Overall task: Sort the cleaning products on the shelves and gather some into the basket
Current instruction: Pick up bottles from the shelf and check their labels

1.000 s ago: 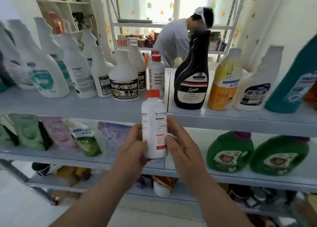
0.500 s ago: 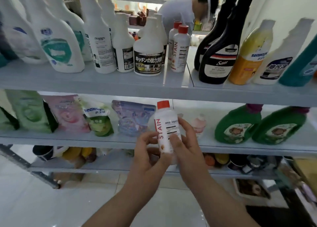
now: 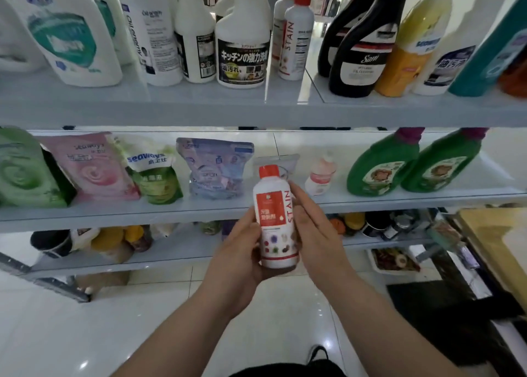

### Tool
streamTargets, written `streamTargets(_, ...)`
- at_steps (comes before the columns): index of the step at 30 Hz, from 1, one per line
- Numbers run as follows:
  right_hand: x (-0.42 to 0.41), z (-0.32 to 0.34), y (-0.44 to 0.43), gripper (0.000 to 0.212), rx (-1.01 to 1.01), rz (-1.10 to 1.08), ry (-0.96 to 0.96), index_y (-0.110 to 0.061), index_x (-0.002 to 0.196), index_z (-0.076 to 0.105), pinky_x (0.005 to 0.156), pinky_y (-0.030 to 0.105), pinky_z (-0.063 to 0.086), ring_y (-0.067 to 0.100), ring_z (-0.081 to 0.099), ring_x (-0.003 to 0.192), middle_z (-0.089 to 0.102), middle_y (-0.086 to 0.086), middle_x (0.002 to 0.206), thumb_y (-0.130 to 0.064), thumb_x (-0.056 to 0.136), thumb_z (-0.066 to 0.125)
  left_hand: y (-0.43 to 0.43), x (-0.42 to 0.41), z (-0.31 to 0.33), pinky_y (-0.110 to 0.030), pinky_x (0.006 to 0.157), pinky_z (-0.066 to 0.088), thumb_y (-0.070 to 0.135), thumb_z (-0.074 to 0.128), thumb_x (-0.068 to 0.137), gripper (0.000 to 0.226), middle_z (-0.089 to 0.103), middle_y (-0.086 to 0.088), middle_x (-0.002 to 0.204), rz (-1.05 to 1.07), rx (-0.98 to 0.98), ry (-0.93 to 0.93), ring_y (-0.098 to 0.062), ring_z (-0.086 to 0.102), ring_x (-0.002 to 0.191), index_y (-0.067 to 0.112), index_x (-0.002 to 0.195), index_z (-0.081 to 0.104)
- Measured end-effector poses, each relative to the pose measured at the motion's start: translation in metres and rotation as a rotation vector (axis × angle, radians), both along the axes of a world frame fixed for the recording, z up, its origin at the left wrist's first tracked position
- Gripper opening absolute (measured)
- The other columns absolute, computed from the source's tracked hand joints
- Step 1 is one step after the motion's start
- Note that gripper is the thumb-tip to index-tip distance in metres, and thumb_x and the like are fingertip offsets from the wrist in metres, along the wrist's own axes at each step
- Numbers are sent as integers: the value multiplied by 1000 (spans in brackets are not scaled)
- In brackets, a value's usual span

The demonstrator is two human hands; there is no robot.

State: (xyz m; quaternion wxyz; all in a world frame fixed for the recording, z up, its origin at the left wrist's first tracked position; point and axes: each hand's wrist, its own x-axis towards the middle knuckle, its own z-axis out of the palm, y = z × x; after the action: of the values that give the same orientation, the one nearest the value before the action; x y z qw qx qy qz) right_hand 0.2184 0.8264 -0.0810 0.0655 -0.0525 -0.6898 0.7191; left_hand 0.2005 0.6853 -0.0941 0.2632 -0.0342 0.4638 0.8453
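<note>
Bottle: white STAIN bottle [image 3: 275, 219], red cap, upright between both hands.
Left hand [image 3: 242, 251]: fingers curled around its base.
Right hand [image 3: 316, 234]: fingers wrapped around its side.

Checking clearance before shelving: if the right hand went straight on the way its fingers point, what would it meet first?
Probably the grey pouch on the middle shelf, just behind the bottle it holds; depth is unclear.

Upright white red-capped stain-remover bottle [image 3: 276, 219], red label, before the middle shelf [image 3: 114, 211]
</note>
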Motion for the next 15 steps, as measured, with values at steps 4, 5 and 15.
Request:
streamTargets(4,-5,5,5,40,-142,-48,-52,-50,125,63,90,39,61,18,72,110,74,-8,121,-62,87,67,8,1,-3,-52,72,61,23,70,93,33,72,-4,119,-24,-119,88,-29,74,103,38,121,66)
streamTargets(5,-6,5,5,42,-116,-52,-58,-55,119,63,83,35,62,17,74,105,75,-10,116,-64,79,71,13,2,-2,-49,70,61,29,79,81,44,70,-7,119,-25,-143,87,-28,75,99,33,121,61)
streamTargets(15,-43,4,74,35,-53,14,-242,-59,133,54,79,34,61,15,72,96,64,-22,117,-38,106,49,62,-9,17,-43,64,63,27,52,97,46,72,-26,116,-247,54,-280,-47,72,101,5,137,54)
